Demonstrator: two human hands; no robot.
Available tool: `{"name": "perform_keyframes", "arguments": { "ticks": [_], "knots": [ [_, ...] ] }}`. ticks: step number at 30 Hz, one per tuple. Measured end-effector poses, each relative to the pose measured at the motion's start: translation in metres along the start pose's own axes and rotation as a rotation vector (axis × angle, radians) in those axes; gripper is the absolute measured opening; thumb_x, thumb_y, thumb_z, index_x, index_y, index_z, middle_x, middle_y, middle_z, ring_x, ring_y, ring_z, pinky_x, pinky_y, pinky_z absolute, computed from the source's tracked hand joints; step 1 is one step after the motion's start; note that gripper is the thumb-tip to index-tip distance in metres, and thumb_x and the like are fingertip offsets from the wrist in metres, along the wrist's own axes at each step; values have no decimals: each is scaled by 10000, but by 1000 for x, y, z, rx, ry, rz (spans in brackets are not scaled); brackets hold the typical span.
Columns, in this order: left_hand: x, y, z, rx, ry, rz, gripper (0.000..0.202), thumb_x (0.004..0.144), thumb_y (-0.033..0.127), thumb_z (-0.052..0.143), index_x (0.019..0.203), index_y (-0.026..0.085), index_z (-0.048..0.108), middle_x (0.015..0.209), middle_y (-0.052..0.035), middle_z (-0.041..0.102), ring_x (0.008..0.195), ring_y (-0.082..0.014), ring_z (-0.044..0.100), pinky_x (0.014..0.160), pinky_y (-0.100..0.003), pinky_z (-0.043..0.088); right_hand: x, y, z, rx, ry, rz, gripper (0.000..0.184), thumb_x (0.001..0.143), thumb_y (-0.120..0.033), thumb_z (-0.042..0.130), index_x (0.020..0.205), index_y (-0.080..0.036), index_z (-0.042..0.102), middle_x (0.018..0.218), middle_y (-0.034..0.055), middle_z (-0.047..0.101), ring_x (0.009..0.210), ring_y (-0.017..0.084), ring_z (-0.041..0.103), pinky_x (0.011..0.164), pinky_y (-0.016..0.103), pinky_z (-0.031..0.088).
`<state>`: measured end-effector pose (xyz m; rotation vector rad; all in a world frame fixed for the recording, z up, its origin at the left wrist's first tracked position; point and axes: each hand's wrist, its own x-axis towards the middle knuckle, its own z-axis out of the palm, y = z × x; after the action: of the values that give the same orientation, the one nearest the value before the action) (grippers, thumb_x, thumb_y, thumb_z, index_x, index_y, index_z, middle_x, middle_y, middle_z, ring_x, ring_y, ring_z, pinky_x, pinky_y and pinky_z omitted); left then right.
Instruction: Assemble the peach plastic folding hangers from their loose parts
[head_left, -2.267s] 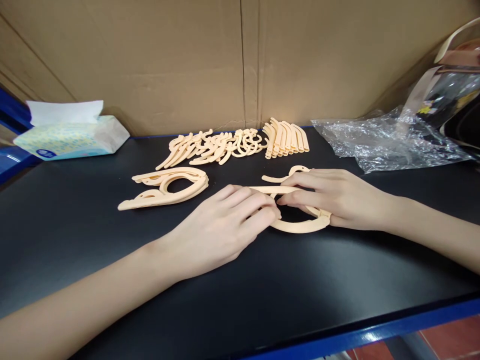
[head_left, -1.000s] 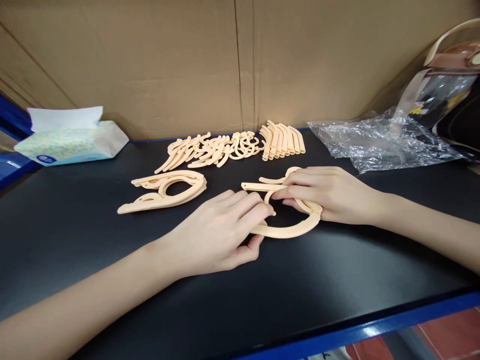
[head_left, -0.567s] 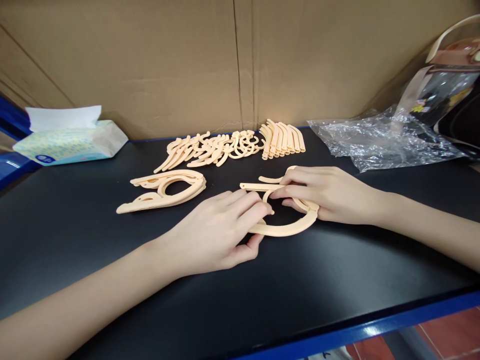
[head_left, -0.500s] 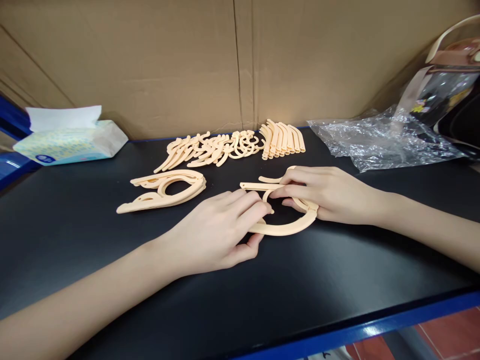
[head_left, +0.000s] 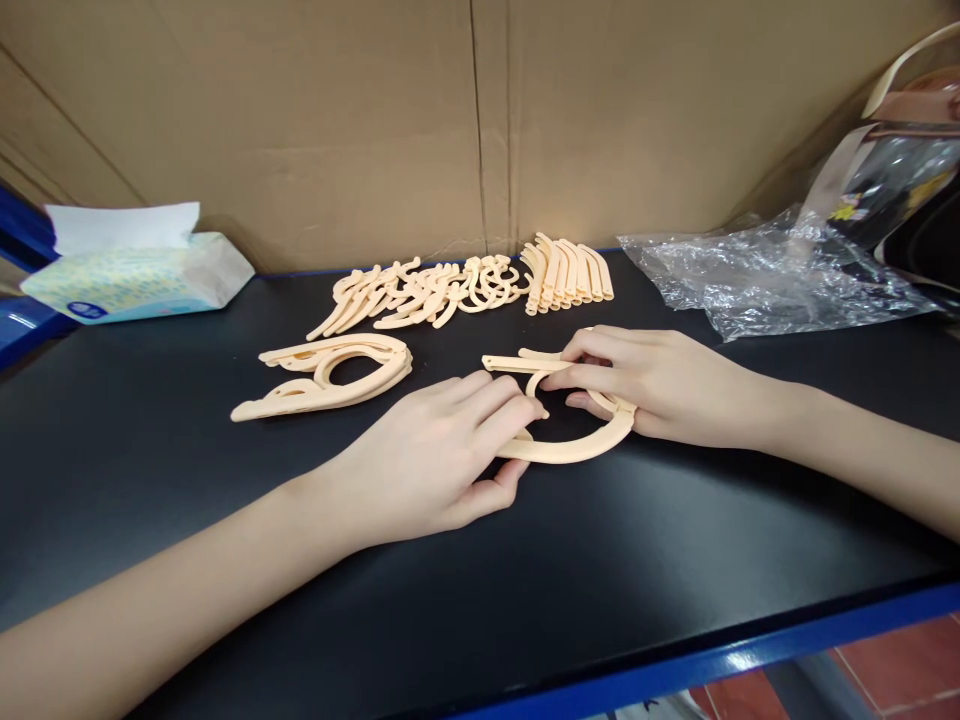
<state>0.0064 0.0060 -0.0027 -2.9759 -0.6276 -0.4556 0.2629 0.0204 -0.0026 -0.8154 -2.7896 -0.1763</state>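
Observation:
A cream plastic folding hanger [head_left: 574,447], partly put together, lies between my hands just above the black table. My left hand [head_left: 450,450] is closed around its left end, thumb below and fingers on top. My right hand [head_left: 652,385] grips the right side near the joint, with its fingers over a curved hook-like piece. The fingers hide much of the joint and of the inner parts. To the left lie folded hangers [head_left: 330,378], stacked with their round openings lined up.
Behind, along the cardboard wall [head_left: 337,120], lie a pile of small cream hooks and arms [head_left: 427,292] and a row of curved arms [head_left: 566,273]. A tissue pack [head_left: 142,275] stands left. Crumpled clear plastic [head_left: 757,285] and a transparent bag [head_left: 885,180] are right.
Both hands keep their hold on the hanger. Its straight upper arm has tilted slightly and now sits closer to the curved piece behind it. The view has shifted slightly.

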Motion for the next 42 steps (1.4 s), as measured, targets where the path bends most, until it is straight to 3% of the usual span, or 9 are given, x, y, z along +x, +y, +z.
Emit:
{"name": "perform_keyframes", "arguments": {
  "ticks": [5, 7, 11, 18, 27, 38, 42],
  "knots": [
    [1, 9, -2, -283, -64, -156, 100, 914, 215, 538, 995, 177, 582, 961, 5, 611, 868, -140, 575, 736, -249, 440, 0, 1, 0, 22, -16, 25, 239, 1004, -271, 415, 1152, -216, 595, 1058, 58, 588, 932, 179, 577, 755, 307, 455],
    [1, 14, -3, -346, -107, -140, 65, 920, 202, 534, 957, 183, 585, 926, 17, 591, 814, -121, 561, 719, -238, 427, -1, 2, 0, 37, -24, 43, 245, 1003, -280, 425, 1176, -221, 588, 1079, 53, 585, 932, 171, 580, 762, 302, 459],
    [2, 15, -2, -249, -87, -26, 123, 935, 182, 493, 958, 154, 610, 905, -7, 582, 762, -135, 536, 719, -270, 411, -2, 2, 0, 35, -27, 52, 257, 1001, -282, 436, 1205, -225, 581, 1089, 47, 583, 941, 166, 578, 767, 295, 461],
    [1, 9, 3, -195, -50, -8, 126, 928, 183, 492, 956, 146, 609, 890, -13, 576, 754, -142, 526, 712, -273, 416, -1, 3, 1, 48, -8, 36, 249, 998, -280, 447, 1177, -206, 605, 1075, 58, 599, 914, 163, 589, 749, 290, 460],
    [0, 12, -2, -103, -93, 48, 154, 945, 187, 451, 905, 145, 594, 879, -31, 577, 688, -161, 504, 651, -304, 425, 0, 0, -1, 48, 21, 21, 246, 993, -264, 457, 1178, -213, 612, 1053, 41, 618, 862, 150, 600, 695, 269, 446],
    [0, 11, -2, -37, -67, 8, 175, 995, 227, 434, 971, 158, 593, 951, -34, 611, 777, -182, 563, 692, -321, 451, -1, 6, -3, -247, 122, 16, 257, 988, -284, 463, 1125, -176, 652, 928, 49, 672, 741, 195, 593, 709, 332, 440],
    [-1, 9, -1, -39, -51, -18, 187, 1001, 225, 427, 991, 151, 598, 970, -37, 621, 802, -177, 581, 697, -314, 452, -2, 9, -6, -354, 87, 31, 273, 992, -282, 452, 1040, -166, 694, 784, 41, 658, 699, 186, 570, 704, 329, 413]
  ]
}}
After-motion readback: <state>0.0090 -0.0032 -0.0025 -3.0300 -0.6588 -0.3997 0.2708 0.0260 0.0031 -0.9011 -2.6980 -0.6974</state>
